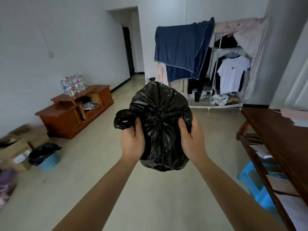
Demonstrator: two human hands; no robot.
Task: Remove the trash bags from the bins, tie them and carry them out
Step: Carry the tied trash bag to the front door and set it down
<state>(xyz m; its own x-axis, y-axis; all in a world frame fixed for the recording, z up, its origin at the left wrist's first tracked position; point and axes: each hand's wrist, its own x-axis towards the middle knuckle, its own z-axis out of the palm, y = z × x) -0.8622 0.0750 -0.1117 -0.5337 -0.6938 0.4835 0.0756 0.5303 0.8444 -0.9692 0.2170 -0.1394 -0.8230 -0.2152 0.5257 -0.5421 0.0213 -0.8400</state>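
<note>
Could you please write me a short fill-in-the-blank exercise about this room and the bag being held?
1. The left hand and right hand grip a ____ trash bag.
2. The bin standing on the floor is ____.
3. Clear plastic ____ stand on the wooden cabinet.
4. The hanging T-shirt is ____.
Missing words: black; blue; bottles; white.

I hold one black bag (160, 127) clear of the floor (150, 202). My left hand (132, 139) grips its left side and my right hand (191, 140) grips its right. The creases gather at its middle, and a loop (122, 120) sticks out beside my left thumb. A second bag (42, 151) lines a blue bin (50, 161) near the floor's left edge, just beside boxes (15, 149). Bottles (73, 85) stand on the left end of the cabinet (66, 119). A table (280, 139) runs along the right edge.
</note>
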